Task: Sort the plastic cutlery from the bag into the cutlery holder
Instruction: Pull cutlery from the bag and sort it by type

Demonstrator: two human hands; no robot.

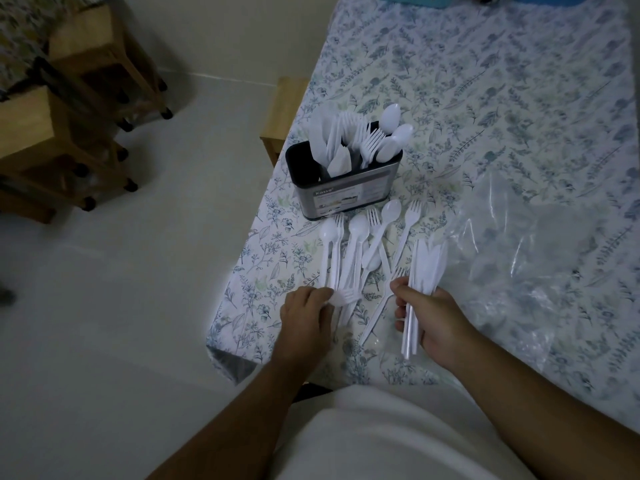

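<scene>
Floral tablecloth, pale floor; R hand grips knives.

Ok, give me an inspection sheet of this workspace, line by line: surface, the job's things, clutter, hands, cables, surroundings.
Surface: table under a floral cloth, dimly lit.
Job's things: cutlery holder upright near the table's left edge, already holding knives, forks and spoons; loose cutlery, spoons and forks, spread flat in front of it; clear plastic bag lying crumpled to the right.
Clutter: blue items at the far edge, cut off by the frame.
Hands: left hand pinching a piece at the near end of the spread; right hand gripping a bundle of knives.
Cables: nothing seen.
Surroundings: wooden stools on the pale floor to the left; another wooden piece beside the table.
</scene>
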